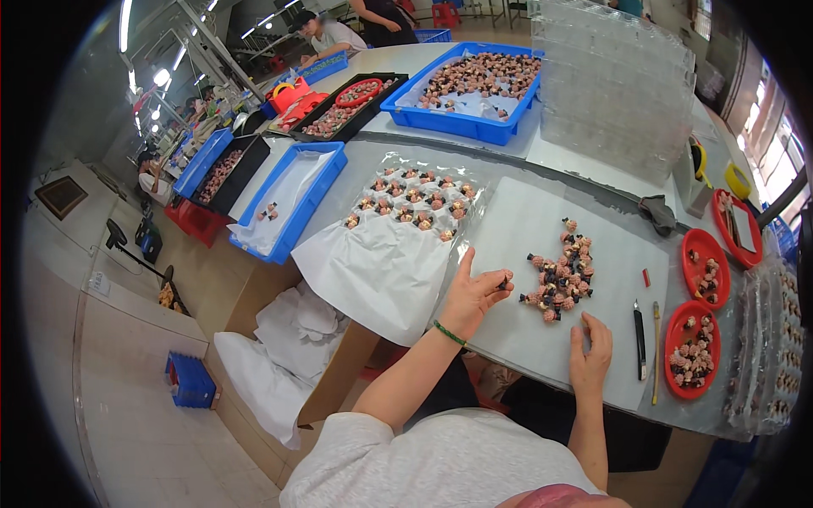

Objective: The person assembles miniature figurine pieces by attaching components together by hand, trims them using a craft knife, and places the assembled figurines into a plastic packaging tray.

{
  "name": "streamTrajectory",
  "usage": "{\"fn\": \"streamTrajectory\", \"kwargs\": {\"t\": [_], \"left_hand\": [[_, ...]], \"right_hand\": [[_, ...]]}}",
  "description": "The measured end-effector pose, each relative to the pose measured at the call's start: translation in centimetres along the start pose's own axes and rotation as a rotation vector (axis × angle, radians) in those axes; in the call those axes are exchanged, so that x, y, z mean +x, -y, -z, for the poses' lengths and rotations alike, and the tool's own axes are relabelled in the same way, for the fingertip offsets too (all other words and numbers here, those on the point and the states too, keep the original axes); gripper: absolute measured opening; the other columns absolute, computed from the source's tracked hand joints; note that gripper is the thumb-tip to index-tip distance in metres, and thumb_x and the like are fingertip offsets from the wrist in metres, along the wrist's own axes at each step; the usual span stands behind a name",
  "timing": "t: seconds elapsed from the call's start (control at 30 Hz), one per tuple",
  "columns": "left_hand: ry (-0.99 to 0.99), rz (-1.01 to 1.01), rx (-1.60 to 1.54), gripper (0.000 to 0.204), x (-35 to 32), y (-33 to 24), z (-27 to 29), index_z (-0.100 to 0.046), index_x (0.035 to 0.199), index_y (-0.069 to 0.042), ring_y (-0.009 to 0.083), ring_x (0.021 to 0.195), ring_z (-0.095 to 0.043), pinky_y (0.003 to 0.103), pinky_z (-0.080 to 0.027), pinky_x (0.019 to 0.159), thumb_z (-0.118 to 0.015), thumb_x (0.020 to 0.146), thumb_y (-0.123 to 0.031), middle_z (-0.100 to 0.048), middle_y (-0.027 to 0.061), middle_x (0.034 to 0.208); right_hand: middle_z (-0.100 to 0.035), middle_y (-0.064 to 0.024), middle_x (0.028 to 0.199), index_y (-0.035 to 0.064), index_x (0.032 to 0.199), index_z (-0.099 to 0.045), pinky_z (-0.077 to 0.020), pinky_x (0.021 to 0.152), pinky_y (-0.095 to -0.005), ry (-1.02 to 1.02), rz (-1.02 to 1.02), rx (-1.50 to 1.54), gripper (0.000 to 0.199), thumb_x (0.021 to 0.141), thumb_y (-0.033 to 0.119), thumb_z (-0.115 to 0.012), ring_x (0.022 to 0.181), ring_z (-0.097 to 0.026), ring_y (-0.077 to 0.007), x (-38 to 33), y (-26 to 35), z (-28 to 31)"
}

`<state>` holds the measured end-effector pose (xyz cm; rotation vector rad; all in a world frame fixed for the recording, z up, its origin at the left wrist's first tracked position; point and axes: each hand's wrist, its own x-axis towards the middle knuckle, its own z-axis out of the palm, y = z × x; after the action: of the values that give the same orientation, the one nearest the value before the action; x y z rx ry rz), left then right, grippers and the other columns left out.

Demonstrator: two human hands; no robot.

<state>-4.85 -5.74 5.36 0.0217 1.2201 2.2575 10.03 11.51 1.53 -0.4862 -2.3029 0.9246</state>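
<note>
Small dark piece (505, 285) was pinched between thumb and fingers of left hand (471, 303), over white sheet (627, 254), left of pile of pink-and-black figurines (562, 278). Right hand (591, 356) was held near pile's lower edge, thumb and fingers parted. Black knife (639, 339) was laid to its right, near red bowl (690, 393).

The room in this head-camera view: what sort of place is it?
Probably a factory workshop where small goods are handled by hand: there's a pile of similar pink-and-black pieces, a blue tray holding many more, and a stack of clear plastic trays.
</note>
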Motion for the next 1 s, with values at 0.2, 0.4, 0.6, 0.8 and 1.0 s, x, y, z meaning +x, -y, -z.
{"fn": "streamTrajectory", "kwargs": {"t": [0.2, 0.4, 0.6, 0.8, 1.0], "left_hand": [[0.075, 0.040, 0.067, 0.058, -0.1, 1.0, 0.1, -0.026, 0.130, 0.000, 0.0167, 0.083, -0.059, 0.028, -0.049, 0.076, -0.058, 0.082, -0.006, -0.059, 0.0119, 0.097], [0.167, 0.026, 0.225, 0.030, -1.4, 0.5, 0.0, -0.053, 0.109, 0.003, 0.0128, 0.086, -0.059, 0.024, -0.048, 0.076, -0.060, 0.082, -0.008, -0.060, 0.0061, 0.097], [0.290, -0.229, 0.427, 0.025, -3.3, -4.1, 1.6, -0.056, 0.106, 0.002, 0.0118, 0.087, -0.059, 0.023, -0.047, 0.077, -0.059, 0.082, -0.004, -0.061, 0.0063, 0.093], [-0.044, -0.488, 0.709, 0.023, 0.6, -12.5, 7.9, -0.059, 0.101, 0.002, 0.0068, 0.076, -0.057, 0.019, -0.047, 0.065, -0.061, 0.080, -0.005, -0.062, 0.0039, 0.089], [-0.402, -0.524, 1.205, 0.026, 4.2, -15.7, 14.5, -0.061, 0.101, 0.001, 0.0104, 0.074, -0.060, 0.024, -0.048, 0.067, -0.063, 0.077, -0.009, -0.063, 0.0050, 0.085]], "right_hand": [[-0.056, -0.0130, 0.098, 0.0001, 0.106, -0.056, -0.0434, 0.077, -0.0321, 0.024, -0.011, -0.023, 0.026, 0.082, 0.012, -0.056, 0.083, -0.053, -0.0231, 0.6, 0.0, -0.4], [-0.057, -0.0143, 0.098, -0.0004, 0.104, -0.056, -0.0438, 0.079, -0.0344, 0.036, -0.049, -0.027, 0.024, 0.082, 0.010, -0.056, 0.090, -0.054, -0.0271, 0.7, -0.2, -0.9], [-0.057, -0.0119, 0.101, 0.0012, 0.106, -0.056, -0.0425, 0.081, -0.0312, 0.028, -0.026, -0.042, 0.026, 0.083, 0.012, -0.057, 0.089, -0.054, -0.0219, 0.3, -0.3, -0.9], [-0.057, -0.0116, 0.100, 0.0004, 0.106, -0.056, -0.0424, 0.080, -0.0304, 0.002, 0.010, -0.082, 0.026, 0.083, 0.012, -0.057, 0.088, -0.054, -0.0208, 0.5, -0.5, -1.1], [-0.057, -0.0110, 0.101, 0.0004, 0.106, -0.056, -0.0428, 0.080, -0.0301, 0.017, -0.017, -0.069, 0.025, 0.083, 0.012, -0.057, 0.088, -0.054, -0.0201, 0.0, -0.2, -0.8]]}}
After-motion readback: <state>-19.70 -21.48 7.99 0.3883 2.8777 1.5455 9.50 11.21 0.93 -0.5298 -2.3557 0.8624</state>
